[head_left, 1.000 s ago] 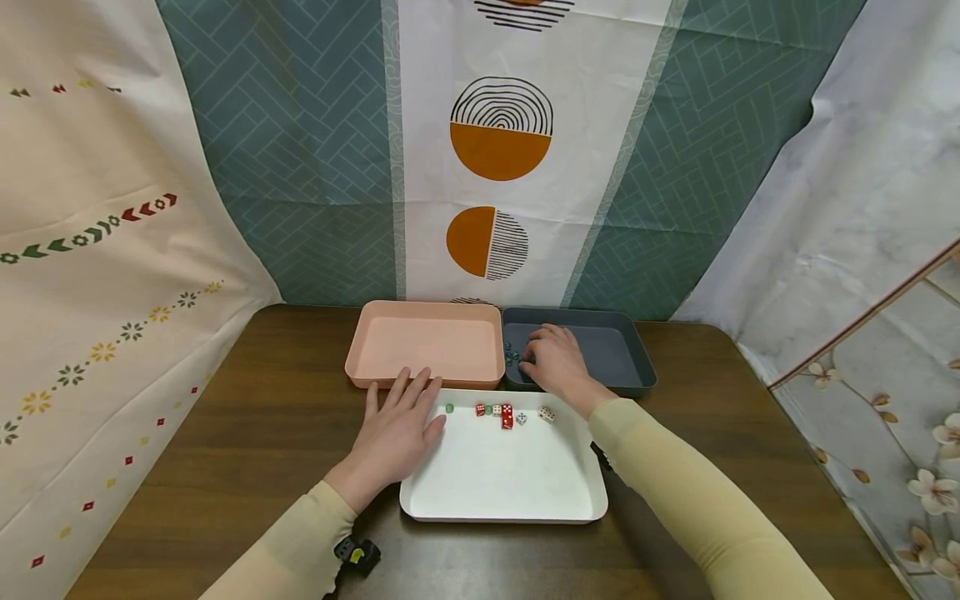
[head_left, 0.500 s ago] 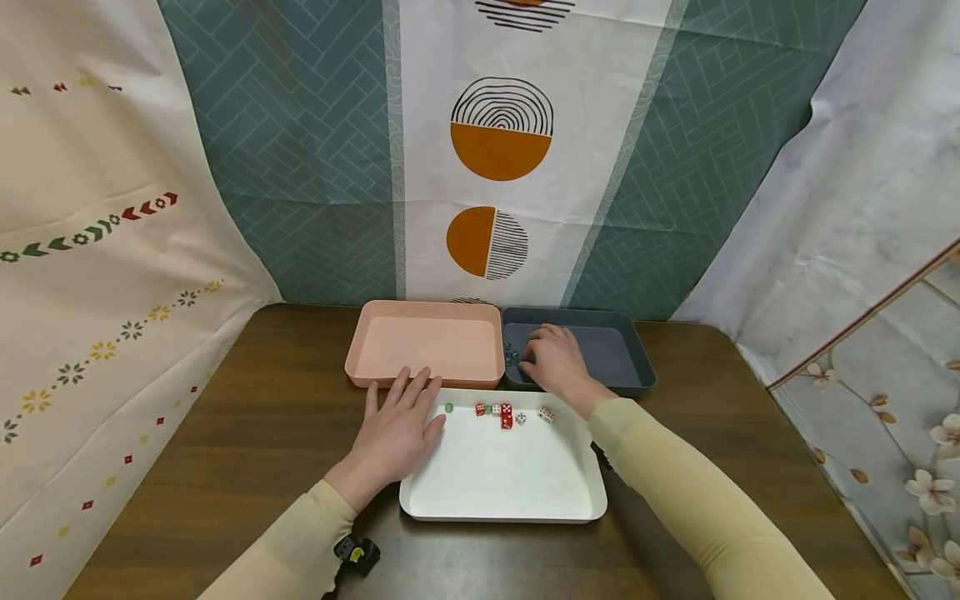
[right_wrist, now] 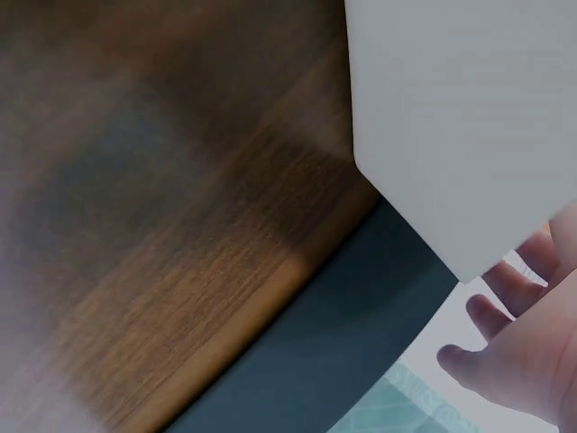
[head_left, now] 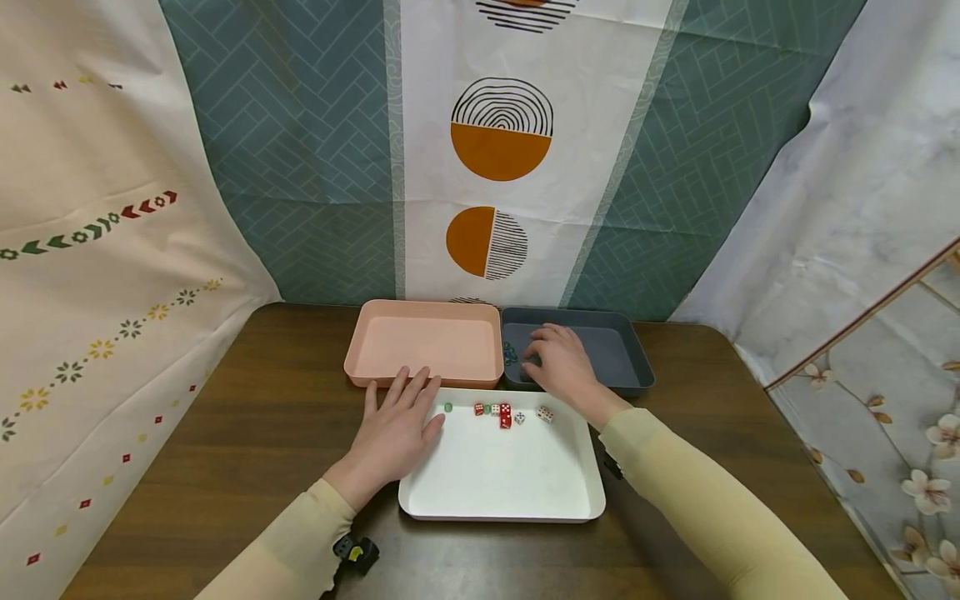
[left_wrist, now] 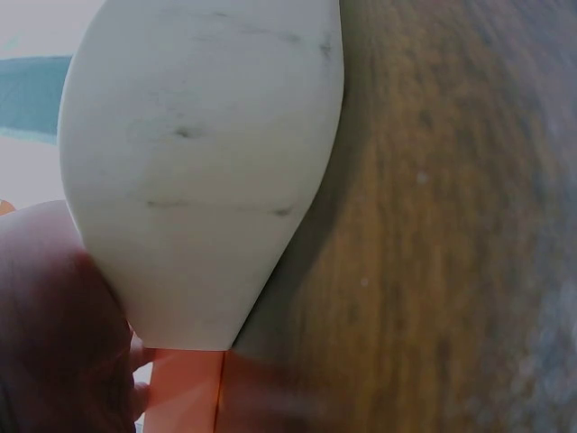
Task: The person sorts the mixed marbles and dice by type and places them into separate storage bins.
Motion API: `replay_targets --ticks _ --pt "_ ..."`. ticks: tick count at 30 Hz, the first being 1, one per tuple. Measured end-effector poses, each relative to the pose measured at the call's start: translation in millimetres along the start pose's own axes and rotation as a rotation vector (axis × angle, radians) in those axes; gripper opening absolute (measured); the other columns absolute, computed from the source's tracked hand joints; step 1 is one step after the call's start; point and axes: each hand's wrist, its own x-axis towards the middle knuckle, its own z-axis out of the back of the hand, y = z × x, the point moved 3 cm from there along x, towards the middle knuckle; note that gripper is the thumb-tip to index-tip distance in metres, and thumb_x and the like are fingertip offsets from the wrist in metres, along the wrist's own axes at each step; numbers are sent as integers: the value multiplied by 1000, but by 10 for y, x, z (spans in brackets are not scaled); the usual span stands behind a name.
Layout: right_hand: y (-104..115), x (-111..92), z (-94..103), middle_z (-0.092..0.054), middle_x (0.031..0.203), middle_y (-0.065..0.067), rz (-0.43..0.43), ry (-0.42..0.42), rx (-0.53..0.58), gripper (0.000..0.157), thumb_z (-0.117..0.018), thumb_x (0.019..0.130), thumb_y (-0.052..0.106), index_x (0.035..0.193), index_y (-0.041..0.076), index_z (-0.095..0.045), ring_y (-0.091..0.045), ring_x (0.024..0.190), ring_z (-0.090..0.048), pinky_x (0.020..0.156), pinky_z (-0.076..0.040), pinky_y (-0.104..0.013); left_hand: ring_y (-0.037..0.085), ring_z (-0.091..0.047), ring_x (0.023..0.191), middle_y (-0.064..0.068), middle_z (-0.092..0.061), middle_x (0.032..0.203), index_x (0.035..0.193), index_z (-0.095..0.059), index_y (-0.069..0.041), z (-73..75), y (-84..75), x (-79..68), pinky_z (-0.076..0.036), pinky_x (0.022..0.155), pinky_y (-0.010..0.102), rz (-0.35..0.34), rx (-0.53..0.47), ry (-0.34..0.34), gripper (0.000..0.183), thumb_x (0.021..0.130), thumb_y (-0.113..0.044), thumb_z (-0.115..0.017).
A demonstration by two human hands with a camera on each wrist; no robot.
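Note:
My left hand [head_left: 396, 432] lies with spread fingers at the left rim of the white tray [head_left: 502, 487], its fingertips reaching the front edge of the pink tray [head_left: 431, 333]. Over the left part of the dark blue tray [head_left: 609, 354] is my right hand [head_left: 564, 365], fingers loosely bent, with no thing seen between them. Just left of its fingertips sits a small cluster of blue-green dice [head_left: 510, 354]. In the right wrist view, the fingers of the right hand [right_wrist: 532, 338] are slightly parted. Along the white tray's far side lie red dice [head_left: 506, 422], white dice [head_left: 545, 414] and green dice [head_left: 448, 407].
The pink and dark trays stand side by side behind the white one on a wooden table [head_left: 225, 433]. Patterned cloths [head_left: 315, 150] hang behind and at both sides. A dark wrist device [head_left: 358, 553] sits at the left sleeve.
My right hand and forearm have shifted slightly to the right, away from the blue-green dice, which have bunched a little. The left hand has stayed in place.

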Motion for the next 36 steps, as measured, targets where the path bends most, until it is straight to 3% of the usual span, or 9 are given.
replay_targets --ticks 21,36 --pt "164 -446 154 -66 150 -16 120 -93 120 19 -88 97 20 113 10 -85 -39 156 -45 131 -25 -59 40 -17 168 12 -31 180 172 -40 -12 -14 -1 1 -9 126 78 8 -8 3 67 115 -44 -56" --pt "343 -533 103 -66 150 -13 201 -72 134 22 -91 95 20 115 11 -85 -37 155 -45 131 -27 -58 40 -16 168 12 -30 180 173 -39 -12 -31 14 10 -9 126 79 5 -8 14 68 115 -45 -56"
